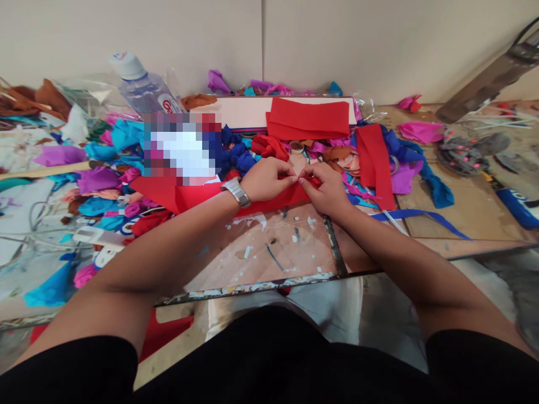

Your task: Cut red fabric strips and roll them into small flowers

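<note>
A long red fabric strip [197, 196] runs beneath my left hand [267, 180] and across to my right hand [327, 189]. Both hands are closed in a pinch, fingertips almost touching, on the upper edge of this strip near its right end. The exact pinch point is partly hidden by my fingers. Beyond the hands, folded red fabric pieces [309, 119] rest on a white box [244, 112]. Another pair of red strips [374, 165] lies to the right of my right hand.
Rolled and crumpled fabric pieces [101, 179] in several colours cover the left side. A clear bottle [147, 90] stands at the back; a dark bottle [488, 84] leans at the right. A blue ribbon [433, 215] lies near the worn table edge [261, 289]. One patch is pixelated.
</note>
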The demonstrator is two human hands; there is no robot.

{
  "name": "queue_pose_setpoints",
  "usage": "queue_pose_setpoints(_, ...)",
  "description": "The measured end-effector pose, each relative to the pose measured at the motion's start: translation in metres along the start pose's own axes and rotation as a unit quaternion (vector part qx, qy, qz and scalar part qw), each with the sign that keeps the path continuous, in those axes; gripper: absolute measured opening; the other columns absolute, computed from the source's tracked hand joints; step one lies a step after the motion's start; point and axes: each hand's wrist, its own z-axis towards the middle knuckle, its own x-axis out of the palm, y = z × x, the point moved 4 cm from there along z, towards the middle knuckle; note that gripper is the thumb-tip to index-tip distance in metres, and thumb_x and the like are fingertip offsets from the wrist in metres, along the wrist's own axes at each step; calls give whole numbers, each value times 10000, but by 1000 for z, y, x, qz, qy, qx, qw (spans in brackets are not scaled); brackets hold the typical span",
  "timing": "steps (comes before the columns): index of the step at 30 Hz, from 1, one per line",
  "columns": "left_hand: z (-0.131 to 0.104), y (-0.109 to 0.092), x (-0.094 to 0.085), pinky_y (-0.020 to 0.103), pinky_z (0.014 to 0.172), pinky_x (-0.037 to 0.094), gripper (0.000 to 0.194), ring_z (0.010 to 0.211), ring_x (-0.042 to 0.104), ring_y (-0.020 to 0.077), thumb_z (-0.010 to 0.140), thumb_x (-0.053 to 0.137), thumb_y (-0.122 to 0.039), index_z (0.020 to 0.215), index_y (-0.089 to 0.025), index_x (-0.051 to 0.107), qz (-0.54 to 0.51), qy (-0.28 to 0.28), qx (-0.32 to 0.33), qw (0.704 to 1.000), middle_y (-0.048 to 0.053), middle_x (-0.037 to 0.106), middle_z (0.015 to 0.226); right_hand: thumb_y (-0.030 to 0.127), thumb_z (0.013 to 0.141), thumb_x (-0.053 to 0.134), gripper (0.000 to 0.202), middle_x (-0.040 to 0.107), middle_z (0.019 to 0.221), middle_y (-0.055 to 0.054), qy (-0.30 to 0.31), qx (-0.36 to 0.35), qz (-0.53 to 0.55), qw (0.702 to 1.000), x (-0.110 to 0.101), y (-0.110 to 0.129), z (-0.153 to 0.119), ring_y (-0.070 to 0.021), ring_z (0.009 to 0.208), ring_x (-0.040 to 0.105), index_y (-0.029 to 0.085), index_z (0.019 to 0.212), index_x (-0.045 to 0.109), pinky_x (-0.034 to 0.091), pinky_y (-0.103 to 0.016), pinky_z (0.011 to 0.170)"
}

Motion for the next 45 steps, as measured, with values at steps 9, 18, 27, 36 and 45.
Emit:
queue_pose_setpoints(9, -5, -8, 1, 353, 773, 457, 332, 880, 724, 244, 1032, 606, -437, 1049, -215, 853, 149, -25, 22, 988, 88, 834, 984, 335, 953, 656, 129, 733, 884, -25, 38, 108, 96, 989, 8, -10, -1, -229, 855, 647, 230, 883, 684, 507, -386, 825)
queue_pose_setpoints(18, -3, -6, -5, 346, 745, 443, 266, 816, 705, 224, 993, 628, -339, 1022, -189, 846, 180, 22, 7, 983, 83, 828, 945, 335, 917, 683, 113, 757, 899, -32, 31, 123, 114, 985, 5, -9, -1, -232, 860, 669, 227, 896, 706, 520, -383, 833)
queue_pose_setpoints(27, -3, -7, -5, 334, 722, 422, 306, 760, 683, 202, 977, 612, -371, 972, -188, 857, 125, 58, 14, 990, 68, 812, 872, 277, 926, 641, 91, 786, 934, -59, 48, 60, 44, 996, 5, -6, -1, -247, 897, 695, 225, 885, 703, 526, -401, 846)
queue_pose_setpoints(36, 0, 1, -10, 332, 641, 350, 354, 606, 529, 157, 950, 604, -416, 880, -170, 850, 106, 88, 14, 990, 43, 714, 702, 344, 919, 731, 118, 827, 987, -55, 41, 49, 65, 996, 1, -3, -1, -251, 915, 739, 242, 957, 776, 585, -406, 838)
queue_pose_setpoints(45, 0, -1, -10, 310, 654, 400, 311, 607, 540, 145, 900, 588, -337, 906, -161, 844, 69, 123, 16, 990, 19, 712, 693, 295, 937, 748, 80, 854, 960, -52, 19, -20, 46, 999, 1, 1, -2, -249, 900, 776, 258, 955, 817, 610, -418, 859)
